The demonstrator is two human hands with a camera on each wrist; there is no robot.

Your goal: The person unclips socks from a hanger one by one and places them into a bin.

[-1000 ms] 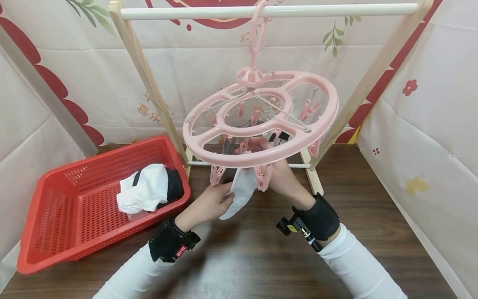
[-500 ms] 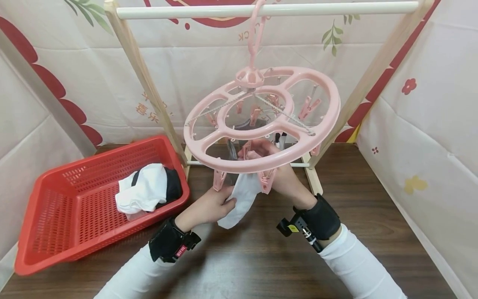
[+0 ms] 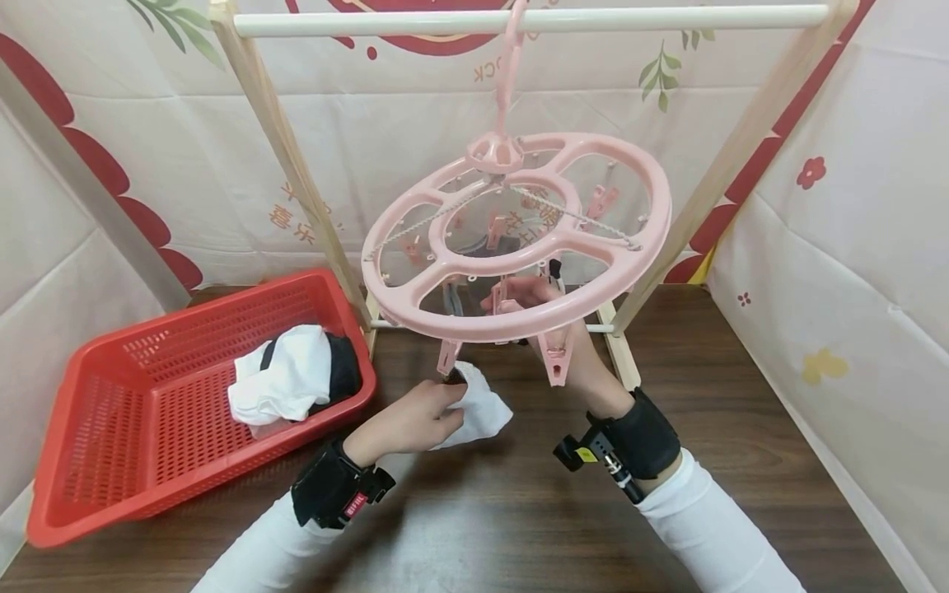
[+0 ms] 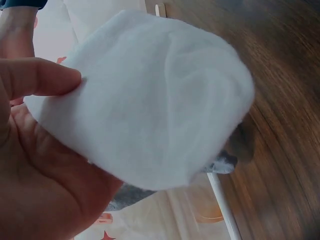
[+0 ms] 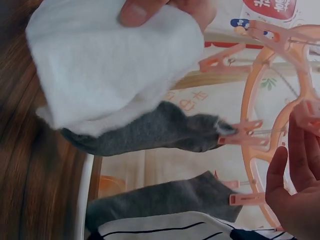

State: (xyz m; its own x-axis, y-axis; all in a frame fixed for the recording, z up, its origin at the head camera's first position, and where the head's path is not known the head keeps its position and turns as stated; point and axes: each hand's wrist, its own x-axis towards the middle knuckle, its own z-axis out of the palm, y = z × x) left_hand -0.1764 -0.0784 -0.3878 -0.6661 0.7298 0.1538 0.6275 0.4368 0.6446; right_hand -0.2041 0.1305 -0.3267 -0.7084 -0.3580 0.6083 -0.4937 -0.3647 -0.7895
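Observation:
My left hand (image 3: 418, 416) pinches a white sock (image 3: 482, 409) between thumb and fingers, below the front rim of a pink round clip hanger (image 3: 460, 328). In the left wrist view the sock (image 4: 150, 100) spreads out from the thumb and hides part of the scene behind it. My right hand (image 3: 530, 296) is under the hanger, its fingers at a pink clothespin (image 3: 499, 295). In the right wrist view its fingers (image 5: 301, 157) reach up to the clothespin (image 5: 306, 116), and the white sock (image 5: 115, 65) is apart from it. Gray socks (image 5: 160, 130) hang from other clips.
A red basket (image 3: 111, 486) on the left holds white and black clothing (image 3: 292, 375). The hanger's hook goes over a white rod (image 3: 630, 18) between wooden posts (image 3: 282, 156). A striped sock (image 5: 180, 222) hangs behind. All stands on a dark wooden table (image 3: 712, 395).
My left hand has lowered the white sock away from the clips, and its free end now swings right. The hanger has turned slightly. My right hand stays near the same clothespin.

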